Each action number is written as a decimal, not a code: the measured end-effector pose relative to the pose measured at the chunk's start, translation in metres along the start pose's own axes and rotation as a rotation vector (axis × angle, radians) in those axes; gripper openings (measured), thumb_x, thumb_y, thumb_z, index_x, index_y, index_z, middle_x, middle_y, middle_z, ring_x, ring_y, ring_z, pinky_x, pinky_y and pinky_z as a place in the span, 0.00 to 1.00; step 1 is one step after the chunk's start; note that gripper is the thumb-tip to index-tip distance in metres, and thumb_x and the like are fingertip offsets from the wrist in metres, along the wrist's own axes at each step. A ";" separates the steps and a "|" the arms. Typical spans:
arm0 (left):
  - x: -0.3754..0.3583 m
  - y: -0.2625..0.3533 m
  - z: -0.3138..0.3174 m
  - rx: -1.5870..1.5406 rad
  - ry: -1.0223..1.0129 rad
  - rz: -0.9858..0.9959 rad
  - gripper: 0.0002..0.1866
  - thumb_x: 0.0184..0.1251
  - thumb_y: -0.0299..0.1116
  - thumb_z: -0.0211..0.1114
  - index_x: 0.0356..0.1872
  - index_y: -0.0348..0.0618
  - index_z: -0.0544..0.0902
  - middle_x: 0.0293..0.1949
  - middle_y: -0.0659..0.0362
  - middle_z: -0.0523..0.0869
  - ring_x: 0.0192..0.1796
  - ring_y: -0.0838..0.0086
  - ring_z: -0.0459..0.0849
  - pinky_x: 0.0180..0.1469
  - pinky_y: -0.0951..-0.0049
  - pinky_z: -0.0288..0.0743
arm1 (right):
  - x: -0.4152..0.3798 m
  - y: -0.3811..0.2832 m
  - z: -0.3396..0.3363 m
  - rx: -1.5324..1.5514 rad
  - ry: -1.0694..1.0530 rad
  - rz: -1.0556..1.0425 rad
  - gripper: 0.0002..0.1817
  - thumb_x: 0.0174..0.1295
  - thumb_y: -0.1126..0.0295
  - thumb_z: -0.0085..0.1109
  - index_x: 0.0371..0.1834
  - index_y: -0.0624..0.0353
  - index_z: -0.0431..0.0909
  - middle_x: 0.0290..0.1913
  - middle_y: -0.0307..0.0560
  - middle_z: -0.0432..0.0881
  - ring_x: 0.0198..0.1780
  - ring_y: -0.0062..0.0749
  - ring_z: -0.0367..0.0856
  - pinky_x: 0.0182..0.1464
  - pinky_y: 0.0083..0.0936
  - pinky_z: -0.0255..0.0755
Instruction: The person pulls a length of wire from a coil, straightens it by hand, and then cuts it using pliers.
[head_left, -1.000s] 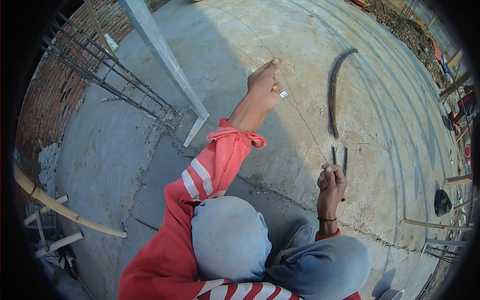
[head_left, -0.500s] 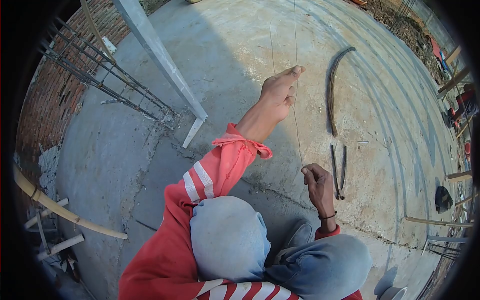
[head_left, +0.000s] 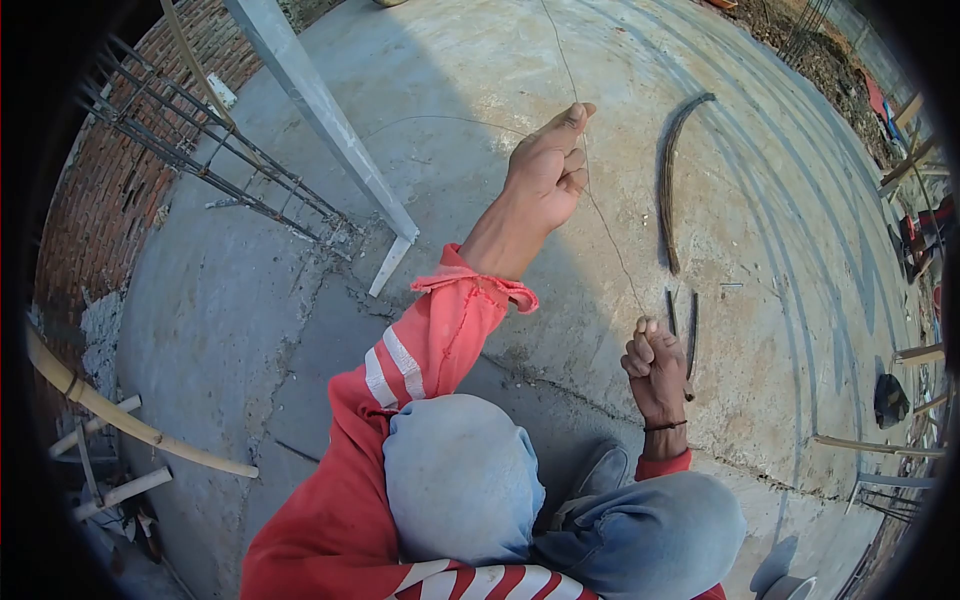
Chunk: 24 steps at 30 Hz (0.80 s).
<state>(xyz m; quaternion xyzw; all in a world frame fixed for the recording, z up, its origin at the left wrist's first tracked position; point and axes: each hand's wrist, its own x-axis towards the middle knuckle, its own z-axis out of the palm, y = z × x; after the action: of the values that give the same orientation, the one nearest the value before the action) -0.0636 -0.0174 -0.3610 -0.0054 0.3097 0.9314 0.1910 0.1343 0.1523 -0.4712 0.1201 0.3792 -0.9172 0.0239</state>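
A thin wire [head_left: 612, 238] runs slack between my two hands. My left hand [head_left: 545, 170] is raised in front of my knees, thumb and fingers pinched on the wire. Beyond it, one strand goes on to the top of the view and another curves off to the left. Lower and to the right, the closed fingers of my right hand [head_left: 655, 370] hold the wire's near end. Just behind that hand, a dark tool with two long handles [head_left: 692, 340] lies on the concrete floor, partly hidden. A curved bundle of thin wires [head_left: 668, 180] lies beyond it.
At the left, a rebar cage [head_left: 225, 155] leans beside a grey metal post [head_left: 325, 115] and a brick wall [head_left: 100, 190]. A bamboo pole [head_left: 150, 430] reaches in lower left. Wooden pieces [head_left: 875, 445] and a black bag [head_left: 889, 400] lie at the right.
My left hand has moved slightly up and left, and my right hand slightly right and up. The wire between them slants more, and the loose strand has swung to the left.
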 end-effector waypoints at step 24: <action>0.000 -0.017 0.002 0.190 0.299 0.208 0.16 0.68 0.36 0.65 0.53 0.40 0.81 0.40 0.71 0.81 0.18 0.88 0.53 0.19 0.84 0.49 | -0.016 -0.037 0.031 -1.348 -0.043 -0.355 0.09 0.68 0.71 0.52 0.42 0.66 0.77 0.27 0.50 0.82 0.31 0.32 0.82 0.40 0.25 0.73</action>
<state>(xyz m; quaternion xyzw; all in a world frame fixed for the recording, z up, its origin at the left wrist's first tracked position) -0.0575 -0.0037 -0.3692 -0.0934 0.4200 0.9016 0.0452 0.1385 0.1564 -0.4211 -0.0028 0.8792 -0.4738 -0.0498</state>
